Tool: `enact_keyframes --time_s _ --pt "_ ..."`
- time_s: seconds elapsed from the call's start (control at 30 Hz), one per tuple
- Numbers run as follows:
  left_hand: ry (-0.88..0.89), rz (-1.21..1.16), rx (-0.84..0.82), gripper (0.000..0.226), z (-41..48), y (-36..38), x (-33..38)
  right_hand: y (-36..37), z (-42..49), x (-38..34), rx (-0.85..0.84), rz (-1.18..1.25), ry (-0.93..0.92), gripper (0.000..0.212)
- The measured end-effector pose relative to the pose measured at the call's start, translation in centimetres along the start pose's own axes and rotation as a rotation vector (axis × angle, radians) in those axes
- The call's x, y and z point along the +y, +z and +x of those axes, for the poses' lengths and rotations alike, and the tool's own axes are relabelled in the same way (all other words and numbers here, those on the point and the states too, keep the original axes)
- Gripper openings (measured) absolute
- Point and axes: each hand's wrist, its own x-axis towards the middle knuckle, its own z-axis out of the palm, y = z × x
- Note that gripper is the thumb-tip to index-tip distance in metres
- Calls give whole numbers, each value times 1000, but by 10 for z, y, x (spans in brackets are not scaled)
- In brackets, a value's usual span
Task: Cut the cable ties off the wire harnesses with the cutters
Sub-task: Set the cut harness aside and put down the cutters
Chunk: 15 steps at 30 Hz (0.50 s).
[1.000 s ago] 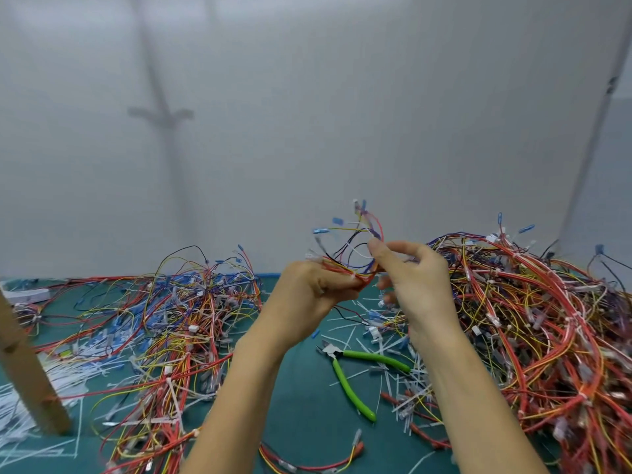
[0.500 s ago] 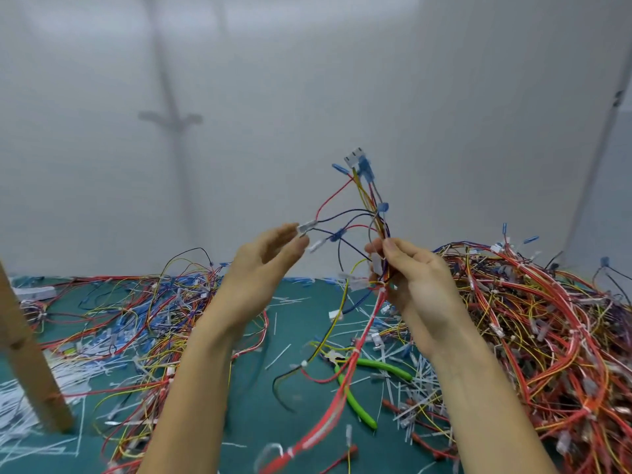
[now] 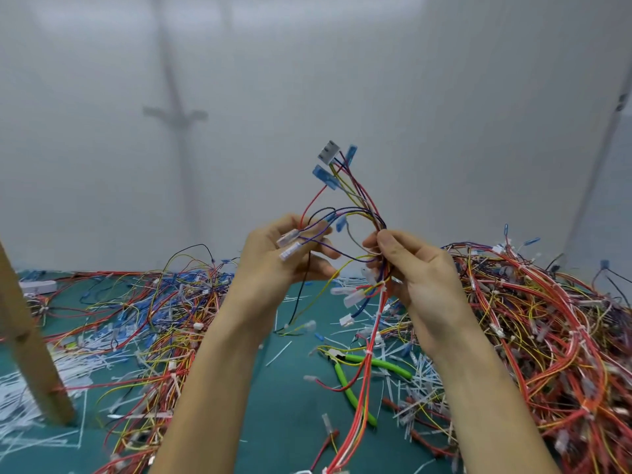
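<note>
Wire harnesses (image 3: 547, 336) lie in big heaps on the green table (image 3: 294, 422), left and right. One harness (image 3: 371, 213) is up in the air. The right hand (image 3: 424, 282) pinches its middle, and the left hand (image 3: 280, 265) holds its loose ends. The green cutters (image 3: 347, 388) lie on the table below, among little white cut ties (image 3: 420, 371).

You are looking down at a dark teal work surface (image 3: 301, 422). At its near left corner a light brown wooden post (image 3: 29, 336) is rising at a tilt. A flat white plastic block (image 3: 37, 286) is lying at the far left edge. A plain white wall panel (image 3: 444, 114) is standing along the far edge.
</note>
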Motion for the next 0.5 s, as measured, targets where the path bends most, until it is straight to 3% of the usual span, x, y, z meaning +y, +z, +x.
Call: enact_keyframes --time_s 0.23,0.5 --pt "53 -10 -16 7 -3 -2 3 1 -2 -4 46 -46 -72 18" --pt "-246 222 -312 39 -8 -18 5 -6 1 -7 248 83 -77 22"
